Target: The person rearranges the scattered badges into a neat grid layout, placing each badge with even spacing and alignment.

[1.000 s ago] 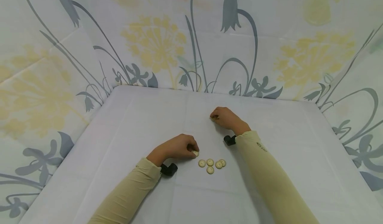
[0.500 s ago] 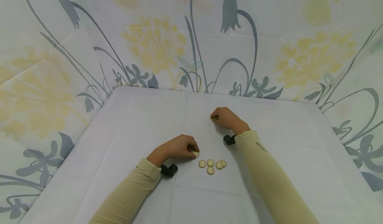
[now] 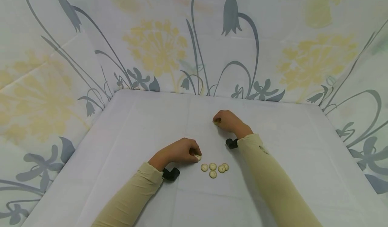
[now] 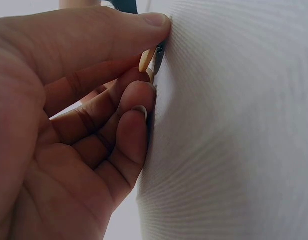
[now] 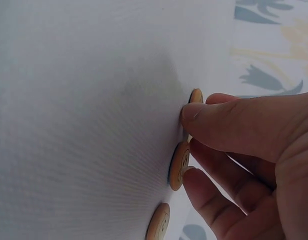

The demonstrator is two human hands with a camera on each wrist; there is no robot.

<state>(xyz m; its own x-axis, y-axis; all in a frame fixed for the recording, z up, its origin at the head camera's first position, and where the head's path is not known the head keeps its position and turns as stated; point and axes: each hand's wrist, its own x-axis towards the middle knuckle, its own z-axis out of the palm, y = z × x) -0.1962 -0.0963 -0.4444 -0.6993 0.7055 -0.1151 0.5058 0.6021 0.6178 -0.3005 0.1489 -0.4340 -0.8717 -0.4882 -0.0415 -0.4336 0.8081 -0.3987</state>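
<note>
Buttons seem at a positioning step, the left hand pinching one at lower centre, the right hand another mid-frame, careful release likely needed next.

Head cam fwd-dn; wrist cams v. close.
</note>
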